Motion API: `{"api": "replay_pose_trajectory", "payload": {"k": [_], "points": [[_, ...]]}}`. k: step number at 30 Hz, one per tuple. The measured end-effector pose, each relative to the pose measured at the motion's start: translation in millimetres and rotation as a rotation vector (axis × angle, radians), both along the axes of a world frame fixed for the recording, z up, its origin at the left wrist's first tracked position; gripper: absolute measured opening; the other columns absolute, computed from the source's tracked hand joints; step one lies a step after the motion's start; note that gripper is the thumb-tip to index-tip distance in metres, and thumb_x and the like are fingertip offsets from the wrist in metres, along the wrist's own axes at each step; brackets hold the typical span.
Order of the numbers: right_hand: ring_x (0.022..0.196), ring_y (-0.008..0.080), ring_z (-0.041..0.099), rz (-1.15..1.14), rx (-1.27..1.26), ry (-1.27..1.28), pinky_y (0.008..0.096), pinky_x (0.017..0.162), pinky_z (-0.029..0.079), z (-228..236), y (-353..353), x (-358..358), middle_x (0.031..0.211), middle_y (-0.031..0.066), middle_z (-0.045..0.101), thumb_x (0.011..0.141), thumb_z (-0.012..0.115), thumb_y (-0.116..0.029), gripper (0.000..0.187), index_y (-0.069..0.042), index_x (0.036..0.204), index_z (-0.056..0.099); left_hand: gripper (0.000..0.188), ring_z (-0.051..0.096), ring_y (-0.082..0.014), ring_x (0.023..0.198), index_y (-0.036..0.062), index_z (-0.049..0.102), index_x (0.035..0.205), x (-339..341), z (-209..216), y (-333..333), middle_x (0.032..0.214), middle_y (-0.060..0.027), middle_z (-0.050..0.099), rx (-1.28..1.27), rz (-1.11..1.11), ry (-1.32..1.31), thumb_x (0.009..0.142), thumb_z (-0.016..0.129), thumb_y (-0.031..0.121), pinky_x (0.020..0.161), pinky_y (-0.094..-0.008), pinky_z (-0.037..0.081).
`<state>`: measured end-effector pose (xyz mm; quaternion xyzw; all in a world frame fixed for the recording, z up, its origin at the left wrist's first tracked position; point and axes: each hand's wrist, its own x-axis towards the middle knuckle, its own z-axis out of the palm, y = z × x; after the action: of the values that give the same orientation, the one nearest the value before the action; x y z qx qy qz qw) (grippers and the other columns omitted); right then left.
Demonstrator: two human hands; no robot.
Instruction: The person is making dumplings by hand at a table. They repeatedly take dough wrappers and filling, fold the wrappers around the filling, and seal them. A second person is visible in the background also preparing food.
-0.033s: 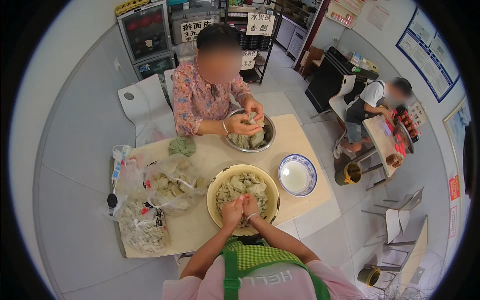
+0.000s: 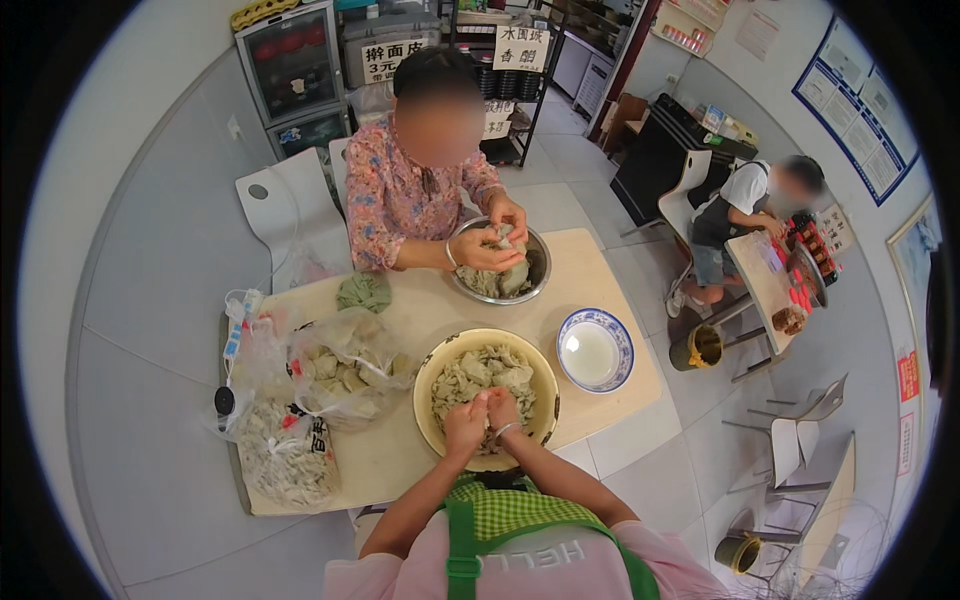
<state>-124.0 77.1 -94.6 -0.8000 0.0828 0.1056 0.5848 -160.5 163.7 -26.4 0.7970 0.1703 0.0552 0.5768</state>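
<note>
A wide yellow enamel basin [image 2: 428, 400] heaped with pale greenish, crumpled dumpling pieces sits at the near edge of the light wooden table [image 2: 600, 280]. Over it the left hand [image 2: 464, 424] and right hand [image 2: 503, 408] press together, fingers curled, pinching a small piece between them. Right of it stands a blue-rimmed porcelain bowl [image 2: 595, 351]; left, knotted clear plastic bags [image 2: 345, 370]. Farther off, another person's hands work in a steel bowl [image 2: 540, 268].

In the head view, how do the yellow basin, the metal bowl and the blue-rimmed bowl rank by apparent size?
1. yellow basin, though it sits nearest the camera.
2. metal bowl.
3. blue-rimmed bowl, only slightly smaller than the metal bowl, so that order is unsure.
</note>
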Motion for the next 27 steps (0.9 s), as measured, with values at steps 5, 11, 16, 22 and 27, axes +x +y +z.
{"api": "replay_pose_trajectory", "payload": {"k": [5,11,16,22,27], "points": [[0.067,0.0222,0.052,0.356,-0.053,-0.202,0.0292,0.063,0.042,45,-8,-1,0.075,0.0125,0.052,0.084,0.049,-0.023,0.023,-0.003,0.096,0.052,0.039,0.052,-0.0208,0.060,0.0010,0.053,0.076,2,-35,14,0.070,-0.0112,0.056,-0.391,0.234,0.095,0.089,0.038,0.034,0.051,-0.0353,0.038],[0.081,0.0304,0.049,0.661,-0.167,-0.373,0.0339,0.073,0.041,78,-5,-17,0.093,0.0177,0.049,0.074,0.058,-0.015,0.040,-0.010,0.111,0.046,0.036,0.049,-0.0240,0.094,0.0082,0.035,0.123,3,-41,31,0.118,-0.0109,0.041,-1.266,0.208,0.417,0.092,0.033,0.027,0.075,-0.0356,0.043],[0.069,0.0265,0.054,0.536,-0.188,-0.496,0.0317,0.062,0.044,55,-9,-10,0.080,0.0161,0.052,0.077,0.057,-0.014,0.030,-0.006,0.105,0.049,0.042,0.044,-0.0228,0.101,0.0087,0.033,0.126,-4,-33,29,0.119,-0.0090,0.040,-1.168,-0.029,0.327,0.091,0.039,0.030,0.079,-0.0350,0.041],[0.060,0.0173,0.050,0.263,-0.103,-0.060,0.0292,0.054,0.041,50,-9,-6,0.066,0.0098,0.053,0.081,0.053,-0.016,0.024,0.000,0.099,0.049,0.044,0.052,-0.0207,0.083,0.0044,0.038,0.120,-10,5,12,0.101,-0.0137,0.051,-0.301,-0.111,0.228,0.088,0.045,0.033,0.070,-0.0329,0.043],[0.058,0.0109,0.046,0.152,0.135,0.040,0.0264,0.051,0.038,29,-1,-13,0.062,0.0048,0.051,0.086,0.046,-0.020,0.023,0.002,0.092,0.052,0.038,0.053,-0.0180,0.066,-0.0006,0.045,0.106,-16,-42,1,0.076,-0.0131,0.054,-0.089,0.007,-0.055,0.087,0.047,0.032,0.059,-0.0308,0.043]]}}
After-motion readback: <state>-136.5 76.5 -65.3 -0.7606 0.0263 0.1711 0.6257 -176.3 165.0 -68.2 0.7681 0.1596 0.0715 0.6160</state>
